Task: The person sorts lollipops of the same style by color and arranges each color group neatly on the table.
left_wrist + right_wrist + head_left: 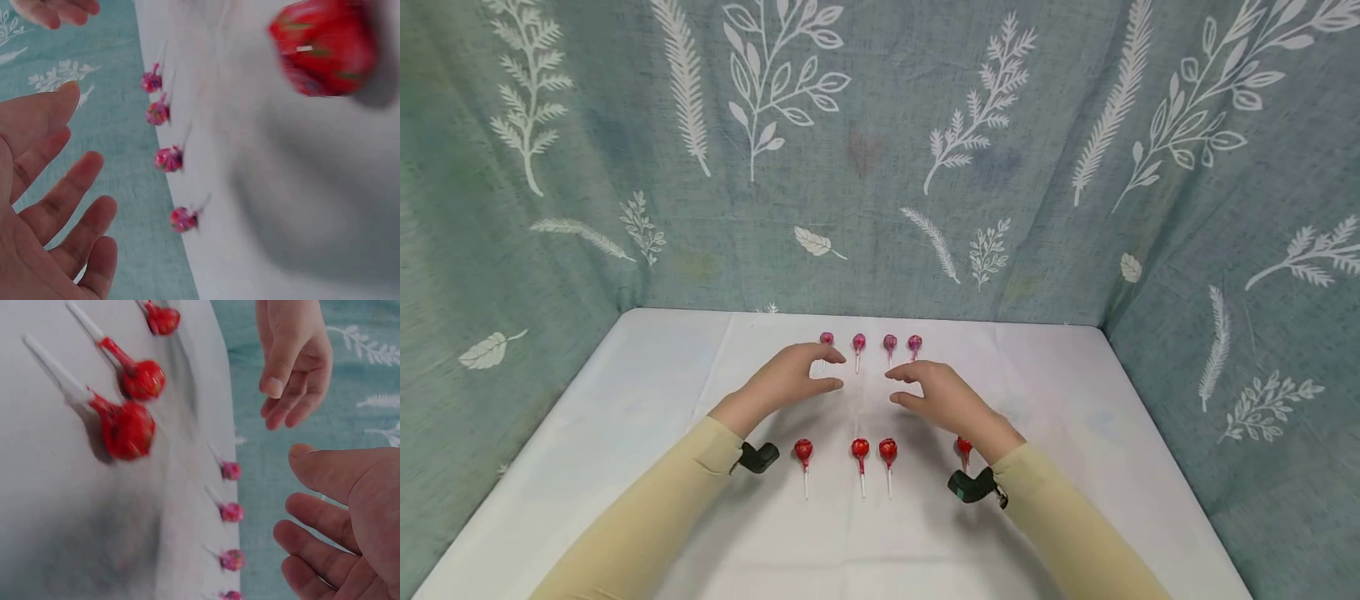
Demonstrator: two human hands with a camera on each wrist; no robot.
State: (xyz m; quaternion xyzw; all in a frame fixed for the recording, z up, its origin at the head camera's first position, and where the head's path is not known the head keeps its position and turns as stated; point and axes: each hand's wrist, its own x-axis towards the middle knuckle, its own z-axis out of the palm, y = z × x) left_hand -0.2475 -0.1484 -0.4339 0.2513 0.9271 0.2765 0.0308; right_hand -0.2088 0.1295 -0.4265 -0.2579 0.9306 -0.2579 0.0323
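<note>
My left hand (793, 373) hovers over the table, its fingers loosely bent and apart from the thumb, with nothing held. Facing it, my right hand (946, 398) is likewise spread and holds nothing. A back row of several pink-wrapped lollipops (859, 342) lies just beyond the fingertips, sticks toward me. Closer to me lies a row of several red-wrapped lollipops (861, 448); the rightmost red lollipop (963, 447) is partly covered by my right wrist. One red lollipop (325, 47) looms blurred in the left wrist view. Two red lollipops side by side (131, 428) show large in the right wrist view.
A white cloth (1060, 392) covers the table. Blue-green curtains (880, 167) with white leaf prints hang behind it and at both sides. Dark wrist cameras (973, 486) sit at both cuffs, above the table.
</note>
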